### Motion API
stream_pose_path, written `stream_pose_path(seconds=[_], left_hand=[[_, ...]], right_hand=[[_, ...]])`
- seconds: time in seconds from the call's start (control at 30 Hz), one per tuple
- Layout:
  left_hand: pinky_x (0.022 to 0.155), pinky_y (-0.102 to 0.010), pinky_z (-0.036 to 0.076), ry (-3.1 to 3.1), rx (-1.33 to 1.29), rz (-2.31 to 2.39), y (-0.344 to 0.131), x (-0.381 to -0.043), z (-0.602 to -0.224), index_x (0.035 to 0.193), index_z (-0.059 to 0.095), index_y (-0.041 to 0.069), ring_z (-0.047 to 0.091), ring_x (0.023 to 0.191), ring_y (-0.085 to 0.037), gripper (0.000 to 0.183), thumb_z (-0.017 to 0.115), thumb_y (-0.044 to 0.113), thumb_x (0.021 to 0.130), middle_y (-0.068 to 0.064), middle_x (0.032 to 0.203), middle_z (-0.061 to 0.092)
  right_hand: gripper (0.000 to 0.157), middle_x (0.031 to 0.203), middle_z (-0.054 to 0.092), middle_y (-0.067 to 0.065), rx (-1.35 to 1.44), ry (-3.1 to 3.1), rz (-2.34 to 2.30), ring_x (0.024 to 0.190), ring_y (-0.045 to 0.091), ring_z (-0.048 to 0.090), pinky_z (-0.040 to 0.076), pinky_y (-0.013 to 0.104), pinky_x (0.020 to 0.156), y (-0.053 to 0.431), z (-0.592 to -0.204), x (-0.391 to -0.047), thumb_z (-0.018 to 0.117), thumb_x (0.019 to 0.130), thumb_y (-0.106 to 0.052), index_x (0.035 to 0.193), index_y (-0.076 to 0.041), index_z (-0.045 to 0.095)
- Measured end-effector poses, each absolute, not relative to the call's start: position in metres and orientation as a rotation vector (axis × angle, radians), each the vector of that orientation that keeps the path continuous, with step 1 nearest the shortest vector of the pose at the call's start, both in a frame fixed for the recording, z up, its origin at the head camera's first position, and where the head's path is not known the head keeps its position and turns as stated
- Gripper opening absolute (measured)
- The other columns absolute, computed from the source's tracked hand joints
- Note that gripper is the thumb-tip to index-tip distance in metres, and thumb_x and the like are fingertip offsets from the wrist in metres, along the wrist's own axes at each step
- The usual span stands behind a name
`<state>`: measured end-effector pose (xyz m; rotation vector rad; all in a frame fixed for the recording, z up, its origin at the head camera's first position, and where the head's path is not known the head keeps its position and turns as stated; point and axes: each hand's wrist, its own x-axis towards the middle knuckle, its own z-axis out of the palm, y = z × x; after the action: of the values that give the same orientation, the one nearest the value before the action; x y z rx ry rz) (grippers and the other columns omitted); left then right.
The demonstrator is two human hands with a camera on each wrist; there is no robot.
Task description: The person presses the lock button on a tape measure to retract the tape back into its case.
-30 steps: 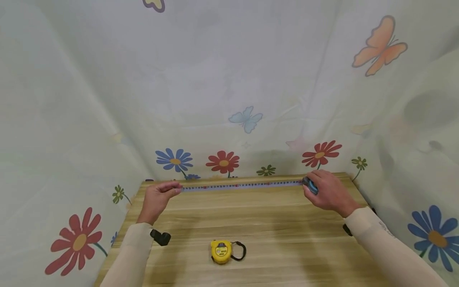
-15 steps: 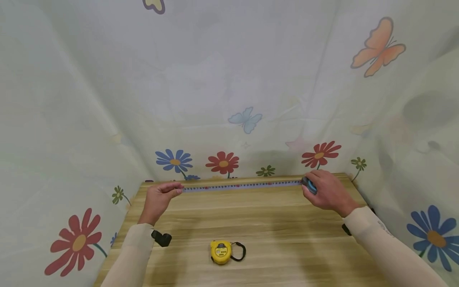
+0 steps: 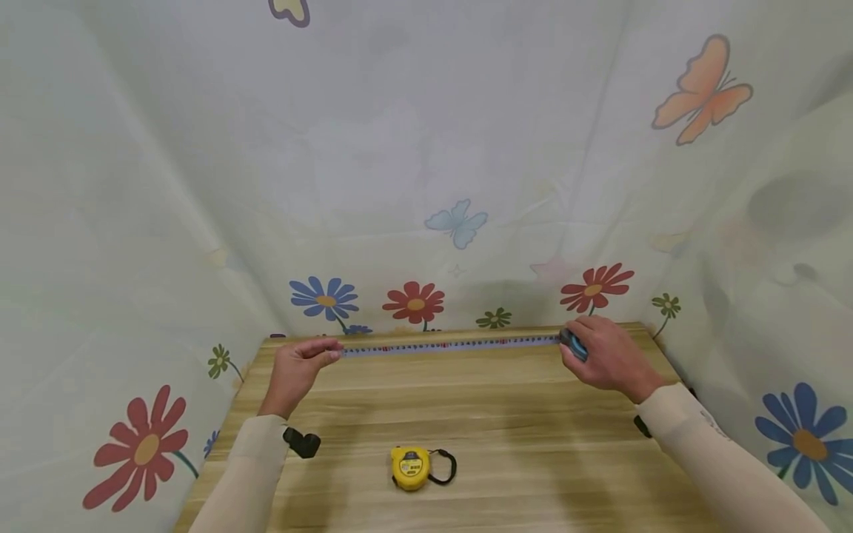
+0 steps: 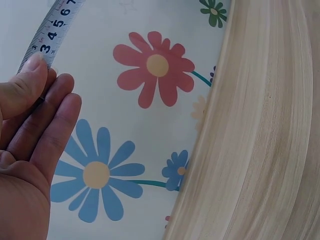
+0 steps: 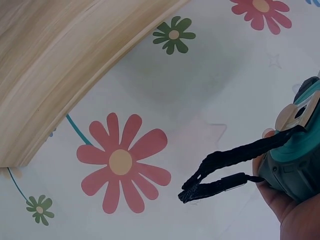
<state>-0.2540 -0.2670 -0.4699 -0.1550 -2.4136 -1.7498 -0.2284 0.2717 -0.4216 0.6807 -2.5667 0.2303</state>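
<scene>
My left hand (image 3: 296, 374) pinches the free end of a pulled-out measuring blade (image 3: 443, 346) between thumb and fingers; the left wrist view shows the thumb (image 4: 31, 75) lying on the blade by the number 3. At the right, my right hand (image 3: 609, 355) grips the teal and dark grey tape measure (image 3: 574, 345) from which the blade runs. A black wrist strap (image 5: 235, 155) dangles off its case in the right wrist view. The blade stretches nearly level between the hands, above the far part of the table. A yellow tape measure (image 3: 410, 468) with a black strap loop lies nearer me.
The wood-grain table (image 3: 466, 422) ends at a back edge just beyond the blade. White cloth (image 3: 373, 148) printed with flowers and butterflies hangs behind and on both sides. A small black camera (image 3: 302, 442) sits on my left wrist.
Both hands keep their hold on the tape measure and its blade. The left hand has drifted very slightly right, and the visible blade is a touch shorter. The yellow tape measure stays put.
</scene>
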Motion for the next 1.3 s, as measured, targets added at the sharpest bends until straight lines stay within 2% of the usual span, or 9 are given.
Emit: stream_pose_path(seconds=[0.27, 0.53, 0.7, 0.9, 1.13, 1.3], left_hand=[[0.086, -0.014, 0.058, -2.409, -0.161, -1.736, -0.2666, -0.2543, -0.4688, 0.12, 0.076, 0.0, 0.075, 0.096, -0.001, 0.036, 0.08, 0.024, 0.094, -0.014, 0.115, 0.079], [0.085, -0.014, 0.058, -2.429, -0.135, -1.7, -0.2656, -0.2552, -0.4634, 0.116, 0.079, 0.003, 0.074, 0.094, 0.001, 0.033, 0.08, 0.026, 0.093, -0.006, 0.109, 0.081], [0.086, -0.014, 0.058, -2.425, -0.145, -1.701, -0.2668, -0.2561, -0.4631, 0.116, 0.079, 0.002, 0.075, 0.095, 0.001, 0.034, 0.08, 0.027, 0.093, -0.009, 0.11, 0.081], [0.085, -0.015, 0.059, -2.398, -0.169, -1.738, -0.2646, -0.253, -0.4621, 0.115, 0.078, 0.001, 0.075, 0.094, 0.001, 0.028, 0.079, 0.019, 0.094, -0.009, 0.11, 0.081], [0.086, -0.015, 0.059, -2.403, -0.16, -1.738, -0.2632, -0.2522, -0.4632, 0.118, 0.077, 0.001, 0.075, 0.094, 0.0, 0.028, 0.078, 0.018, 0.095, 0.0, 0.106, 0.082], [0.087, -0.015, 0.059, -2.406, -0.156, -1.741, -0.2616, -0.2518, -0.4623, 0.121, 0.076, -0.001, 0.075, 0.094, 0.0, 0.033, 0.078, 0.019, 0.095, -0.006, 0.11, 0.081]], right_hand=[[0.025, 0.091, 0.069, 0.007, 0.701, -2.561, 0.242, 0.078, 0.02, 0.061, 0.057, 0.042, 0.071, 0.2693, -0.421, -0.23, 0.073, 0.09, -0.027, 0.1, -0.005, 0.071], [0.024, 0.087, 0.067, 0.004, 0.699, -2.6, 0.236, 0.072, 0.014, 0.056, 0.052, 0.033, 0.064, 0.2691, -0.421, -0.2301, 0.073, 0.09, -0.028, 0.098, -0.006, 0.072], [0.023, 0.086, 0.066, 0.003, 0.702, -2.63, 0.232, 0.072, 0.013, 0.055, 0.052, 0.032, 0.064, 0.269, -0.4204, -0.2299, 0.072, 0.091, -0.029, 0.097, -0.006, 0.071], [0.025, 0.087, 0.067, 0.004, 0.685, -2.652, 0.218, 0.073, 0.014, 0.056, 0.052, 0.033, 0.065, 0.2669, -0.4201, -0.2295, 0.072, 0.091, -0.03, 0.099, -0.006, 0.072], [0.022, 0.085, 0.066, 0.002, 0.695, -2.641, 0.239, 0.072, 0.013, 0.054, 0.05, 0.03, 0.064, 0.265, -0.4189, -0.2293, 0.072, 0.09, -0.029, 0.096, -0.007, 0.071], [0.021, 0.085, 0.066, 0.003, 0.7, -2.644, 0.239, 0.073, 0.014, 0.054, 0.05, 0.03, 0.064, 0.2637, -0.418, -0.2296, 0.071, 0.091, -0.028, 0.096, -0.008, 0.071]])
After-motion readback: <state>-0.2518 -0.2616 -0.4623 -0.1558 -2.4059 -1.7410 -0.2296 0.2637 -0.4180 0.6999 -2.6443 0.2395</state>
